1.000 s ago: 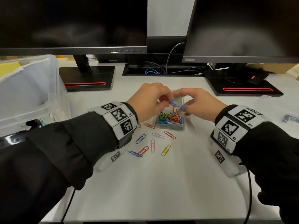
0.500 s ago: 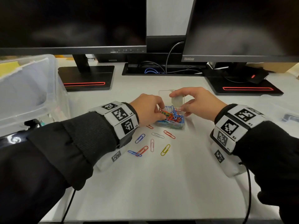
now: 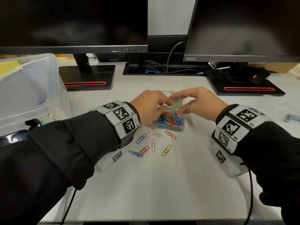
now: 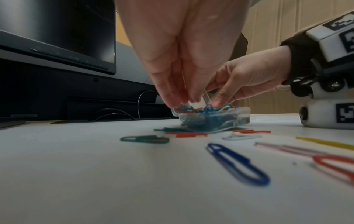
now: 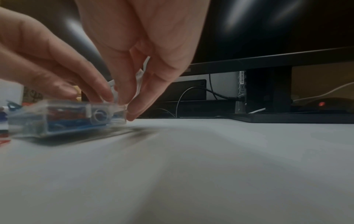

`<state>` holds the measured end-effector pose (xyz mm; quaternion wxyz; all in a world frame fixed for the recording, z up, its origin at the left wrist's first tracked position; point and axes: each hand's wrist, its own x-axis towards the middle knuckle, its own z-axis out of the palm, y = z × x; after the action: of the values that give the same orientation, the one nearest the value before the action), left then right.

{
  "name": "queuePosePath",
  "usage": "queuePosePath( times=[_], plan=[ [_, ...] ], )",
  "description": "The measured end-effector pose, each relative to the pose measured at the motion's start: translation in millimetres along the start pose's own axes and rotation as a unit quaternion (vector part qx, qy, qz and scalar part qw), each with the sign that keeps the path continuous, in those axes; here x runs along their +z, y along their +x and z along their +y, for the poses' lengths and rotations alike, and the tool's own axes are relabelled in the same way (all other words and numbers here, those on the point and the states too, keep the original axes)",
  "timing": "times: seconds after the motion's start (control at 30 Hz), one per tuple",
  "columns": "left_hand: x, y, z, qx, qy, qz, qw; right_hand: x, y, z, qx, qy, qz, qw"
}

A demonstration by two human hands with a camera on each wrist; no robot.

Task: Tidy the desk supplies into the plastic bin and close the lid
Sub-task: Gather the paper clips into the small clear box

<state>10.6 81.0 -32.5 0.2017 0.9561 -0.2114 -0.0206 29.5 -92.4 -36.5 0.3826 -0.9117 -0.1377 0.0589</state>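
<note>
A small clear box of coloured paper clips sits mid-desk, its hinged lid standing up at the far side. My left hand and right hand both pinch that lid from either side. In the left wrist view my left hand's fingertips curl over the lid above the box. In the right wrist view my right hand pinches it at the box corner. Several loose paper clips lie in front of the box. The big clear plastic bin stands at far left.
Two dark monitors on black stands line the back, with a cable tray between them. A black mouse rests on the right stand. A small dark object lies at the right edge. Bare white desk stretches toward me.
A second ago both hands held a blue clip over the box. The clip has dropped in, and both hands have since closed on the raised lid.
</note>
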Motion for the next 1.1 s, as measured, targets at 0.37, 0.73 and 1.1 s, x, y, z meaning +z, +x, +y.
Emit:
queuePosePath(
  times=[0.37, 0.73, 1.1],
  plan=[
    [2.3, -0.4, 1.4, 0.057, -0.009, 0.028, 0.998, -0.4, -2.0, -1.7, 0.000, 0.000, 0.013, 1.000],
    [-2.4, -5.0, 1.4, 0.041, 0.020, -0.025, 0.999, -0.1, -1.1, -0.2, 0.008, -0.004, 0.017, 1.000],
    [-1.8, -25.1, -22.0, -0.042, 0.067, -0.080, 0.994, -1.6, 3.3, 8.3, 0.026, -0.018, 0.102, 0.994]
  ],
)
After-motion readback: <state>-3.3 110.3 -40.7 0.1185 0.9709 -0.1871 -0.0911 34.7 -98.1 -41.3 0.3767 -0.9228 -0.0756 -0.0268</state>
